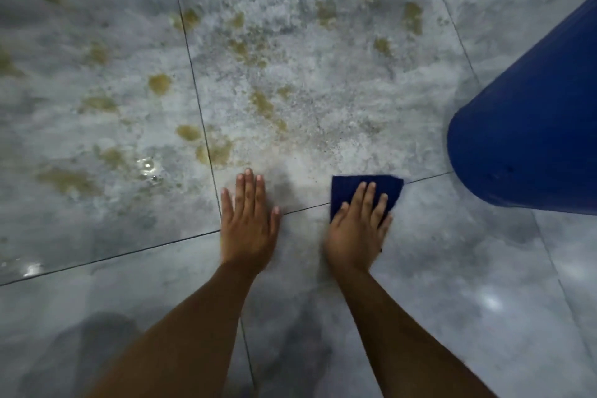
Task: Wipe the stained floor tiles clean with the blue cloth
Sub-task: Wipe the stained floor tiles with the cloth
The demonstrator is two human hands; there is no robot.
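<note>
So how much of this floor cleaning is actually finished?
Little looks done: the near tiles look clean. In hand: the right hand presses the blue cloth flat at the mess's edge; the left hand rests bare. Left: yellowish stains and white residue beyond.

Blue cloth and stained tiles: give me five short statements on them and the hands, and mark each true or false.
1. The right hand presses flat on the blue cloth. True.
2. The left hand holds a second cloth. False: it lies bare and flat on the floor tiles.
3. Yellow-brown stains lie beyond the hands. True.
4. A blue bucket stands left of the hands. False: it stands to the right.
5. The cloth covers the largest stains. False: it lies at the near edge of the soiled patch.
</note>
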